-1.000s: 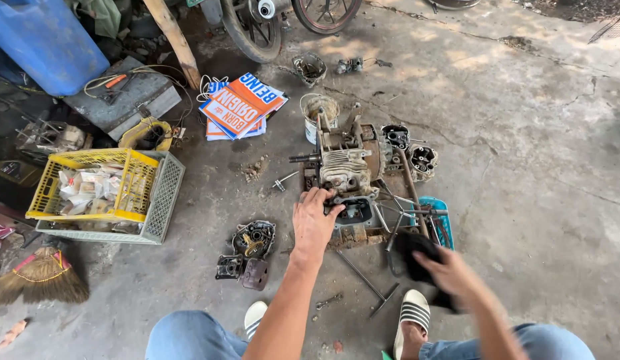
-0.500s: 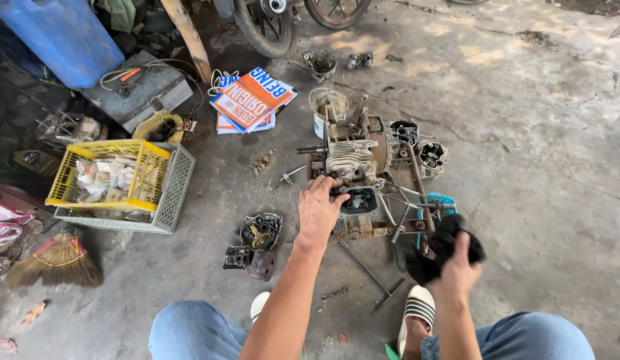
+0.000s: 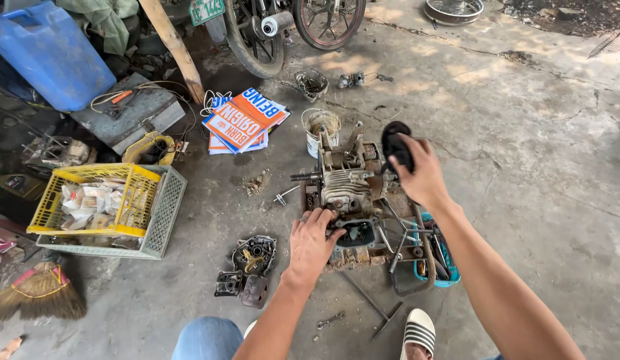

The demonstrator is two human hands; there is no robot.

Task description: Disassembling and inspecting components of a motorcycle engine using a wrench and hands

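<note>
1. The right hand [image 3: 423, 175] has been raised from beside the knee to above the engine [image 3: 346, 190], closed on a black part [image 3: 395, 145].
2. The engine, mid-floor, is steadied under the left hand [image 3: 311, 243], fingers spread flat.
3. Fitting seems in hand; careful alignment is called for.

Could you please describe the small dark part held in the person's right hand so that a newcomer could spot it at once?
Start at the grimy engine block on the concrete floor in mid-frame. Just above its right side, the right hand holds up a black rounded part. It alone is lifted off the floor and black, unlike the metal pieces scattered around.

dull metal engine [image 3: 346, 187], rough concrete floor [image 3: 523, 133]
</note>
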